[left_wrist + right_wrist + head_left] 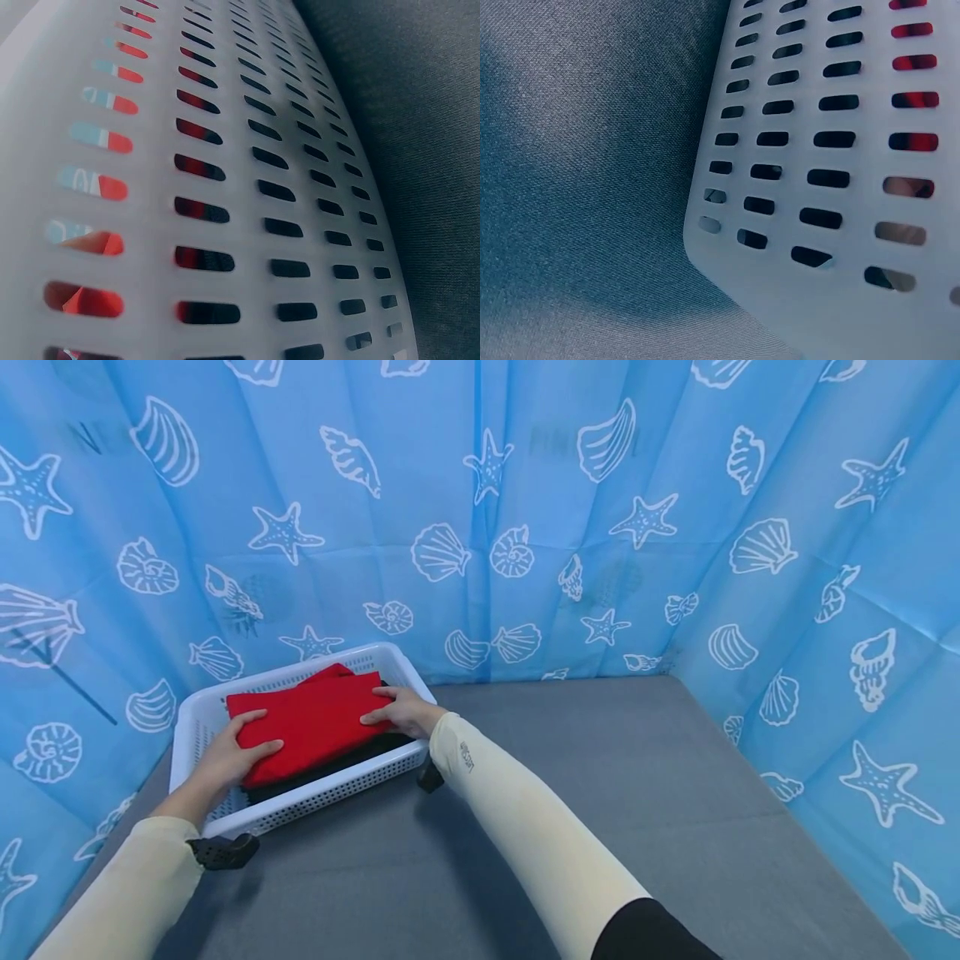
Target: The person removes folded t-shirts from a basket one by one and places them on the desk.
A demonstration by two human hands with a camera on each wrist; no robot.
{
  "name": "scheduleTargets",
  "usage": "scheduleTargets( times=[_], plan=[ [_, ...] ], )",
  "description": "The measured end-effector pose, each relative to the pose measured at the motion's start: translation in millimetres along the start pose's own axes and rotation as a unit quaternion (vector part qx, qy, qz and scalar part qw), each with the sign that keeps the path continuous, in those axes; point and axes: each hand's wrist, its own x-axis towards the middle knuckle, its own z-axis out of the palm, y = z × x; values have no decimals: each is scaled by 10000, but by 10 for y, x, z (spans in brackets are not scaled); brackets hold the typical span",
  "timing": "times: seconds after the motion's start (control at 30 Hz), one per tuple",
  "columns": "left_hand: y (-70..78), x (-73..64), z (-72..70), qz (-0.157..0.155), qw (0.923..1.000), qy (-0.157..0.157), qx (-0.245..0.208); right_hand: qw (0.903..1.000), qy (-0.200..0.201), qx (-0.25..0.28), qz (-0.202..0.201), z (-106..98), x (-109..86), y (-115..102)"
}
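Note:
A folded red cloth (311, 722) lies in a white plastic basket (337, 793), over a black cloth (375, 747). At the red cloth's left end, my left hand (223, 762) grips it, thumb and index finger over the top. My right hand (412, 712) holds the opposite end near the basket's right side. The other fingers are mostly hidden by cloth and basket. Both wrist views are filled largely by the slotted basket wall (150, 225), with red and black fabric showing through. Bits of skin appear behind the slots in the right wrist view.
The basket stands at the back left of a grey table (600, 793). A blue curtain (525, 485) printed with white shells and starfish hangs behind and along both sides. Dark wrist devices (222, 852) sit below the cream sleeves (517, 810).

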Motion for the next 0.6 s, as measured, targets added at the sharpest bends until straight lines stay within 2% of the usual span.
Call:
scheduleTargets(
  times=[0.27,0.4,0.6],
  plan=[
    [-21,-19,6,-38,9998,-20,-214,9983,-527,-133,204,-10,-7,2],
    [-6,-24,2,-56,9995,-53,-321,9970,-735,-176,184,-12,-12,-11],
    [28,-14,-23,94,9992,15,-397,9955,-949,53,65,-21,-23,-45]
  ],
)
